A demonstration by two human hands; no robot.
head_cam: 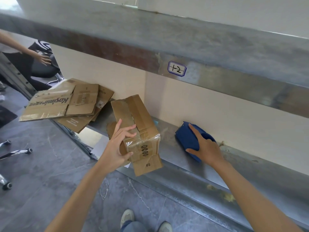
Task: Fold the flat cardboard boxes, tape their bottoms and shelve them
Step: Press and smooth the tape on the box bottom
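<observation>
A small folded cardboard box [142, 124] lies on the metal shelf [192, 166], its taped seam facing up and one flap marked #8 sticking out over the shelf edge. My left hand [119, 148] grips the box at its near left corner, thumb below and fingers on top. To the right, a blue tape dispenser [187, 141] rests on the shelf against the back wall. My right hand [206, 148] lies on top of it with straight fingers. Several flat cardboard boxes [66, 102] are stacked at the shelf's left end, overhanging the edge.
An upper shelf beam with a label reading 1-2 [176, 69] runs overhead. Another person's hand [42, 58] reaches toward a dark chair at the far left. Chair wheels [10, 153] stand on the grey floor at left. My shoes [127, 216] are below.
</observation>
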